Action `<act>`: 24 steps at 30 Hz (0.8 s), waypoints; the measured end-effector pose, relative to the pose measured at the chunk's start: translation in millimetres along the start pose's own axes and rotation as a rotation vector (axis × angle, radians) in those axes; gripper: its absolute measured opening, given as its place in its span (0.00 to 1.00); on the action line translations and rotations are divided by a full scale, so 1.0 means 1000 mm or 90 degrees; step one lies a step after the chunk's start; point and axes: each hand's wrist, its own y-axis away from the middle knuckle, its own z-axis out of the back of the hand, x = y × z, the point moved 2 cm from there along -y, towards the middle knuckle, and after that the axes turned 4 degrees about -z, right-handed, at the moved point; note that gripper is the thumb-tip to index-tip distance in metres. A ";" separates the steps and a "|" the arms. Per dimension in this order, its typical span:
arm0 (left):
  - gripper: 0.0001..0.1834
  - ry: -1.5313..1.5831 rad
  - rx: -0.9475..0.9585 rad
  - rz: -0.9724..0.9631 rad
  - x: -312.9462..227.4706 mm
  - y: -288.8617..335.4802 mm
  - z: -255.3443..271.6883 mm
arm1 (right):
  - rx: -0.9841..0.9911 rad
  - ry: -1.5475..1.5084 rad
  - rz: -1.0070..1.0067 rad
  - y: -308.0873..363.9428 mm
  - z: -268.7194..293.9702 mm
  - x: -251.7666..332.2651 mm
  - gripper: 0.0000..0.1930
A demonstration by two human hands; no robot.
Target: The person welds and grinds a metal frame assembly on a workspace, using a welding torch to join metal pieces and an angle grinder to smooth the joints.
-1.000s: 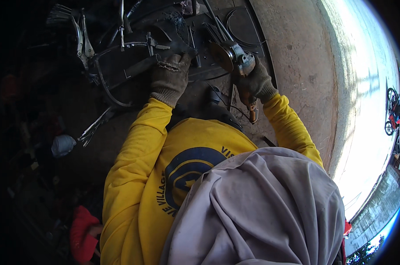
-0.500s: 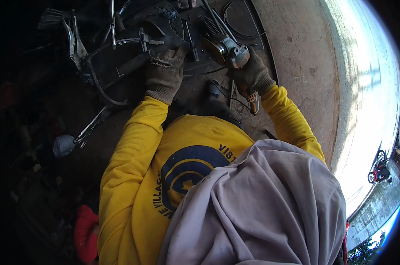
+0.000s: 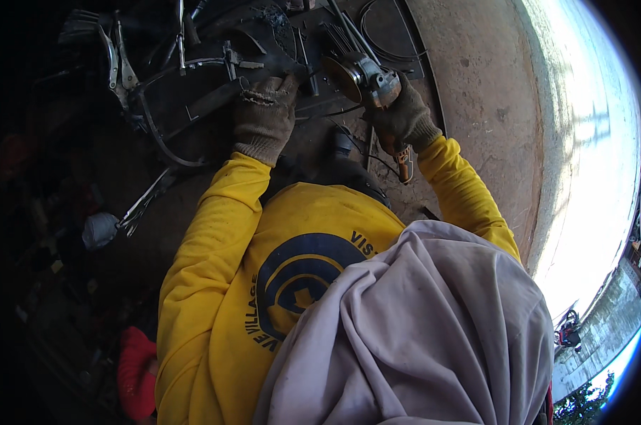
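Two gloved grips show: the right grip (image 3: 407, 117), at one o'clock, is clamped round the angle grinder (image 3: 380, 86) — its disc (image 3: 341, 76) sits on the ten o'clock side of the tool, near the left grip (image 3: 266, 119) but apart. Whether that left grip, at eleven o'clock, is closed on the dark tube (image 3: 218, 101) beside it cannot be told. Good handling probably calls for a firm wrist, the disc well clear of glove wool — and the black cable (image 3: 366, 154) kept slack
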 end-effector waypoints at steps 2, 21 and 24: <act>0.23 -0.023 -0.006 -0.015 0.003 0.002 -0.004 | -0.008 0.010 0.011 0.001 0.001 0.004 0.46; 0.23 -0.013 -0.006 -0.012 -0.001 0.000 0.000 | 0.010 0.026 -0.044 -0.006 -0.003 -0.001 0.54; 0.22 -0.017 -0.124 -0.056 0.001 0.001 -0.002 | 0.004 0.023 -0.020 -0.005 -0.004 -0.001 0.52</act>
